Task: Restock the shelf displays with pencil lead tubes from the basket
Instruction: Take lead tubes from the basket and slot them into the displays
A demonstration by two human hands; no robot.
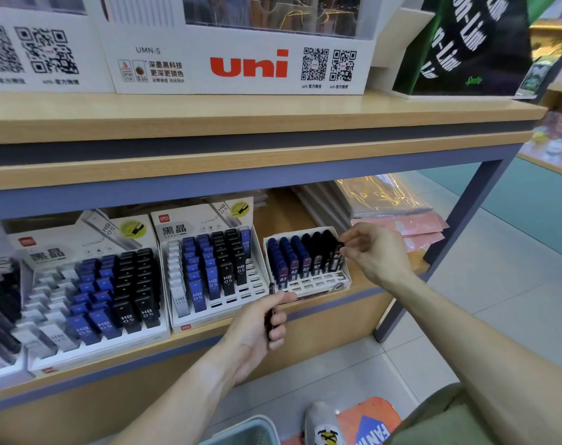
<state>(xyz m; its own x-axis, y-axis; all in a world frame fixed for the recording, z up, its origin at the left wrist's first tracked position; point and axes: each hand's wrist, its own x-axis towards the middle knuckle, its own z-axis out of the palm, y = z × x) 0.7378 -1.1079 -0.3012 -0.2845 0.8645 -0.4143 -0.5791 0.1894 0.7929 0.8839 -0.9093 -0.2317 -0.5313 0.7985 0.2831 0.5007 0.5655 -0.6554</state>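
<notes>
Right hand (374, 252) pinches a dark lead tube (336, 256) at the small display box's (318, 289) three o'clock edge; left hand (260, 329) grips what look like several dark tubes (269, 316).

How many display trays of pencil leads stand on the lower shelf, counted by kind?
HB 0.5 trays with header card: 2
0.3 tray: 1
Tray cut off at left edge, kind unclear: 1
Total: 4
</notes>
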